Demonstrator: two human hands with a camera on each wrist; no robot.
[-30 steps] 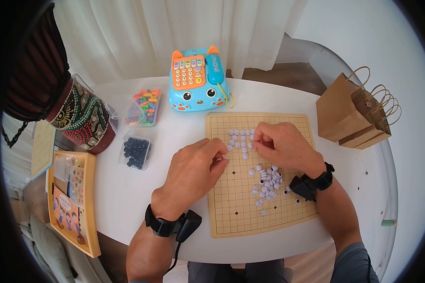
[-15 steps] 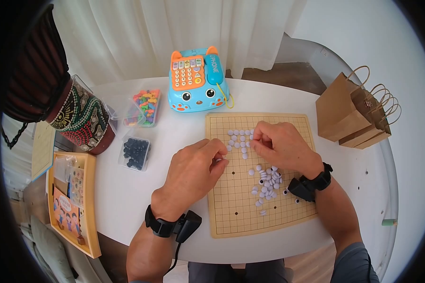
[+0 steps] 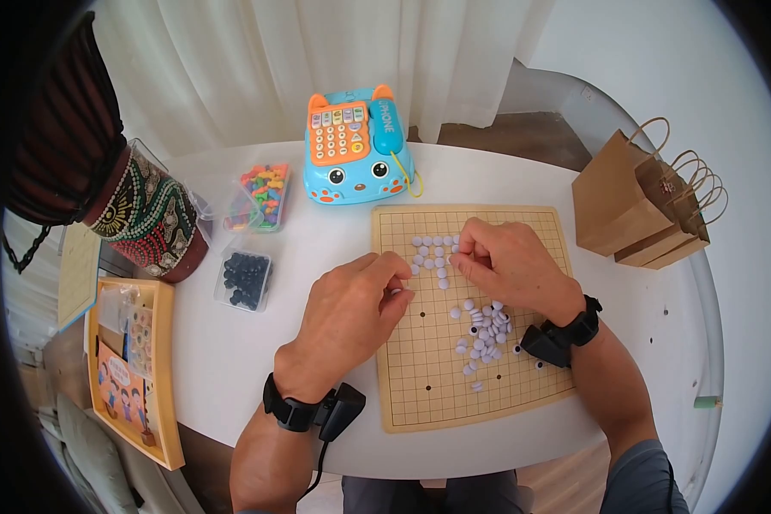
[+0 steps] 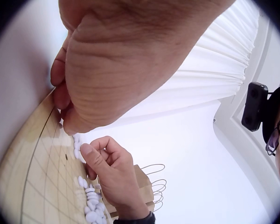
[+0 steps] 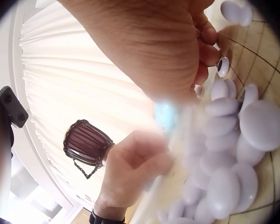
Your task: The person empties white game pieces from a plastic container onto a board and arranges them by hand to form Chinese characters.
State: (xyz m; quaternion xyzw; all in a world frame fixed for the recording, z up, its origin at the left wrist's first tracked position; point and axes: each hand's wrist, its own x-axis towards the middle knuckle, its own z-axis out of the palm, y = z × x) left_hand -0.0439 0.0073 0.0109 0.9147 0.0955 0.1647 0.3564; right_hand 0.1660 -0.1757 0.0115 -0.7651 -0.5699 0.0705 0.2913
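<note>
A wooden grid board [image 3: 403, 360] lies under both hands. My left hand [image 3: 347, 300] is at its left side, fingers curled, with a white game piece [image 3: 396, 290] showing at the thumb and fingertips. My right hand [image 3: 518, 265] hovers over the upper right, thumb tip right at the edge of a group of white pieces [image 3: 428, 241] set out in rows. I cannot tell whether its fingertips pinch one. Below it lies a loose pile of white pieces [image 3: 486, 330], large in the right wrist view. A piece with a dark face [image 5: 222, 66] is near the right fingers there.
A toy phone [image 3: 360, 163] stands behind the board. Left are a box of black pieces [image 3: 247, 278], a box of coloured pieces [image 3: 267, 193], a drum [image 3: 154, 214] and a wooden tray [image 3: 167, 377]. Paper bags [image 3: 617, 201] stand at the right.
The right hand has shifted very slightly left at the edge of the rows. The left hand keeps its place, and the pieces lie as before.
</note>
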